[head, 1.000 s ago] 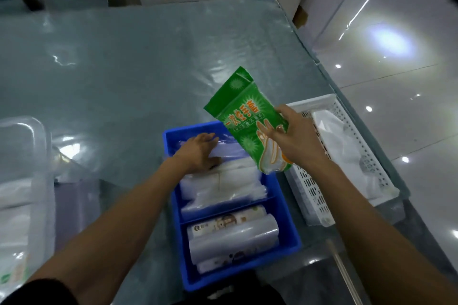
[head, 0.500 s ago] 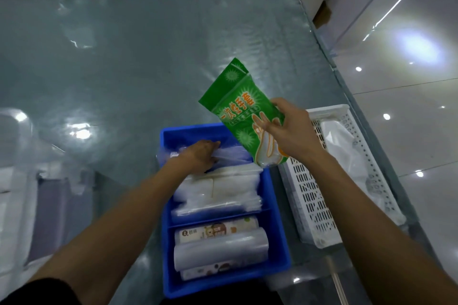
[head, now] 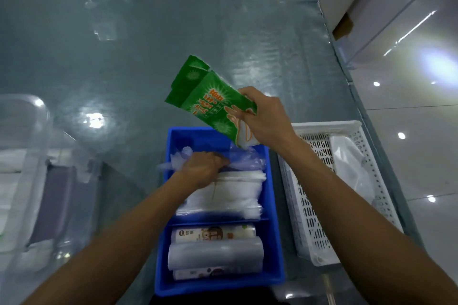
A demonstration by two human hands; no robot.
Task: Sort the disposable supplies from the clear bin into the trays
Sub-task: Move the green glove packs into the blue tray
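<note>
Right hand (head: 266, 119) pinches the light, floppy green glove packet (head: 209, 99) mid-body; left hand (head: 202, 168) grips slippery clear bags (head: 244, 160) below

We see a table (head: 173, 44) covered in glossy clear sheeting. Directly on it: a blue tray (head: 276, 250) near the front edge, a white perforated tray (head: 309, 218) just beside it to the right, and a clear bin (head: 27, 181) well apart at left.
</note>
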